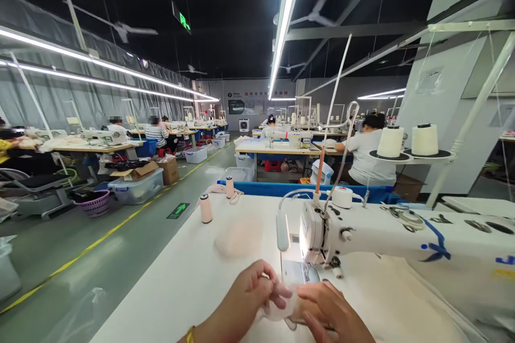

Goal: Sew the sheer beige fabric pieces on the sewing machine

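Two pink thread spools (206, 208) stand well apart from me on my white bench (181, 273), near its far edge. Beyond it, two white thread cones (407, 141) sit on a stand, and a person in a grey shirt (368, 155) sits at another bench.

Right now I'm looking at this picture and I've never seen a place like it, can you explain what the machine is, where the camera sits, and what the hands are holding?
The camera sits on a worker's head, looking forward and down. The white machine is a sewing machine on a white table. The left hand and right hand together pinch a small pale piece of fabric just in front of the needle area. Two small thread spools stand on the table, and two big white thread cones sit on a stand behind. Other people sew at tables further back.
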A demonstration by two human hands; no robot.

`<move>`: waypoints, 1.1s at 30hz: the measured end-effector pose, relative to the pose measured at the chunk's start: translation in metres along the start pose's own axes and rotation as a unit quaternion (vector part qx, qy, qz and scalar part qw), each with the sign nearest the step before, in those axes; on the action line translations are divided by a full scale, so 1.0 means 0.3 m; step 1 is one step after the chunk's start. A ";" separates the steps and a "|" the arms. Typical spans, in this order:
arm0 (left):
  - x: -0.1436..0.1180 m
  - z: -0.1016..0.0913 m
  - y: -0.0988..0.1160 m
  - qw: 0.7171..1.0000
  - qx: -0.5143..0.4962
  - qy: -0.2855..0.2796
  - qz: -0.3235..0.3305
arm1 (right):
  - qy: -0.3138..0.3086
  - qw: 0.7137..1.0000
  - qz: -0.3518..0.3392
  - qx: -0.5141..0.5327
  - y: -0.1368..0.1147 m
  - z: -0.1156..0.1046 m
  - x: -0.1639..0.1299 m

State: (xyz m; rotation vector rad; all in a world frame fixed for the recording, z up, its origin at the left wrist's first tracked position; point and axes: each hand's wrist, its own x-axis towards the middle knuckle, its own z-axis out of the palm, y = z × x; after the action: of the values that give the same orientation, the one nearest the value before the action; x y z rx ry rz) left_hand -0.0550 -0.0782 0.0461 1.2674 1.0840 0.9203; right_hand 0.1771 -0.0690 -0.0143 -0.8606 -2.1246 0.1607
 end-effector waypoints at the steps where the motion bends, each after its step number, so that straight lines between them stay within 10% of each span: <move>1: -0.022 0.005 0.010 1.000 -0.030 0.001 -0.005 | -0.007 1.000 0.007 0.012 -0.038 -0.019 0.009; 6: -0.086 0.013 0.035 0.995 -0.095 -0.002 -0.044 | 0.062 0.988 0.123 0.069 -0.165 -0.065 0.041; 33: -0.120 0.057 0.032 0.999 0.015 -0.010 -0.028 | 0.092 0.992 0.035 0.083 -0.247 -0.040 0.068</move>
State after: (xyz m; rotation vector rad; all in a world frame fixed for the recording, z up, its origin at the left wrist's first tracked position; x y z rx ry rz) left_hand -0.0474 -0.1161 0.0592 1.2617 1.1169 0.8497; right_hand 0.1381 -0.1144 0.0354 -0.8192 -1.8824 0.2787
